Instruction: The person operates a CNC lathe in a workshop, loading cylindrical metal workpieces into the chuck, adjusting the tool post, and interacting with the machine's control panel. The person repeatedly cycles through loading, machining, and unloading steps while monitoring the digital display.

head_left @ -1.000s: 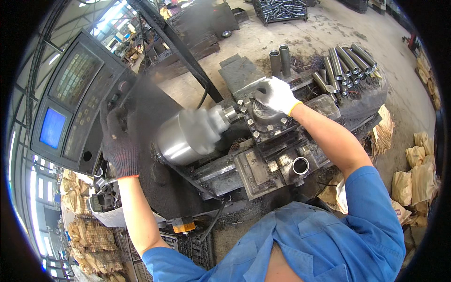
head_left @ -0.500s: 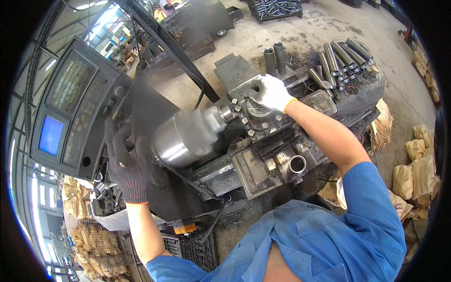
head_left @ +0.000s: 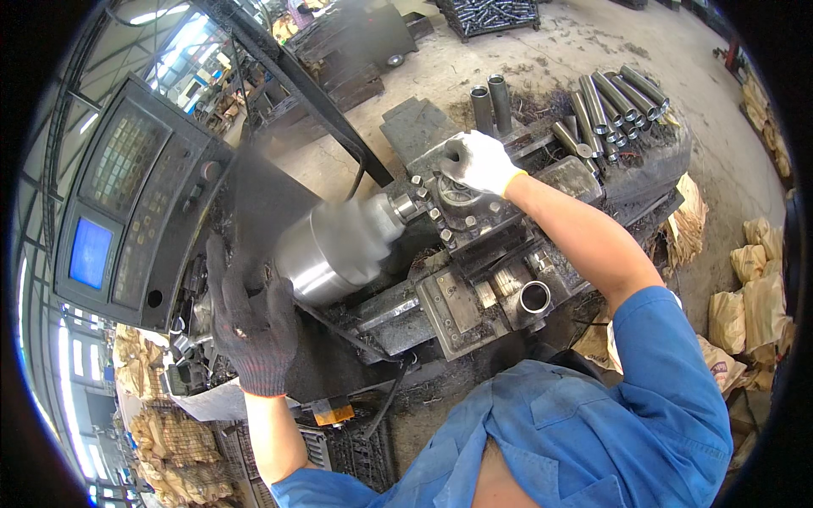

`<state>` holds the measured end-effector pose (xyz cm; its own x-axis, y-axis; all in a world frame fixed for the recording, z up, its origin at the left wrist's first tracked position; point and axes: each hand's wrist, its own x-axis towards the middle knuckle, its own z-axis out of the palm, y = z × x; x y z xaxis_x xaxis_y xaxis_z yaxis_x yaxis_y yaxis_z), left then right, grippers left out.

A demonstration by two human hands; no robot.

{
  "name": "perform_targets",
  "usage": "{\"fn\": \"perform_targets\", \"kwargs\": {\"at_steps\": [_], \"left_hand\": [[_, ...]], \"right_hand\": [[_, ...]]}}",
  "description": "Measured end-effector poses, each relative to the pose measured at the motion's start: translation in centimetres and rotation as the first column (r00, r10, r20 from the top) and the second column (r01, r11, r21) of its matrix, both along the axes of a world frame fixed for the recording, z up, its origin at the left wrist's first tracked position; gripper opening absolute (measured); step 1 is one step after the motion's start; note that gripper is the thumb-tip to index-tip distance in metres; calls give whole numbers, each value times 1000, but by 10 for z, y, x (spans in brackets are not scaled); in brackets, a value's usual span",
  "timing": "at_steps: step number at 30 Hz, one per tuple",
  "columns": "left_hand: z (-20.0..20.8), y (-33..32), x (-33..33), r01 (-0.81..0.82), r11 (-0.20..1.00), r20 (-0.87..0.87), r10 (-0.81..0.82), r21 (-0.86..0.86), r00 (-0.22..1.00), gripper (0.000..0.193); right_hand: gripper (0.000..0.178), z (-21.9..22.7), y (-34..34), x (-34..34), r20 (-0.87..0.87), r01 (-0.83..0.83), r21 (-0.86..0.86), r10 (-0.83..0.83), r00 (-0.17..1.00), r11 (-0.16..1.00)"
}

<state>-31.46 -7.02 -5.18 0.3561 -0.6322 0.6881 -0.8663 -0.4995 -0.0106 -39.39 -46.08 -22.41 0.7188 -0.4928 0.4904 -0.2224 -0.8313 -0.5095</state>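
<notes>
My left hand, in a dark knit glove, hovers between the control panel and the lathe chuck. Its fingers are stretched and apart, with nothing in them. The chuck is smeared as if spinning, and a short bright metal piece sticks out of its jaws. My right hand, in a white glove with a yellow cuff, lies closed on top of the bolted tool post. What its curled fingers grip is hidden; a dark round patch shows beside the thumb.
Two metal tubes stand upright behind the tool post, and a pile of tubes lies at the right. Nearer me, an open-ended cylinder stands on the carriage. Sacks line the right side. A dark post rises behind the chuck.
My left hand has moved right and down, away from the control panel, and its fingers have spread. My right hand stays on the tool post. The chuck is blurred in both frames.
</notes>
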Motion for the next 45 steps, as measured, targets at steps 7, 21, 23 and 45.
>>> {"fn": "perform_targets", "kwargs": {"at_steps": [7, 21, 23, 45], "left_hand": [[-4, 3, -4, 7, 1000, 30, -8, 17, 1000, 45], [-10, -3, -16, 39, 999, -71, -38, 17, 997, 50], [-12, -3, -17, 47, 999, -86, -46, 11, 995, 51], [-28, -3, -21, 157, 988, -25, -156, 5, 987, 41]], "right_hand": [[32, 0, 0, 2, -11, 8, -5, -8, 1000, 1000], [32, -2, -2, 5, -38, 17, 21, -16, 999, 1000], [32, -1, -1, 4, -40, 18, 16, -18, 999, 1000], [29, 1, 1, 3, -59, 4, -10, -5, 998, 1000]]}}
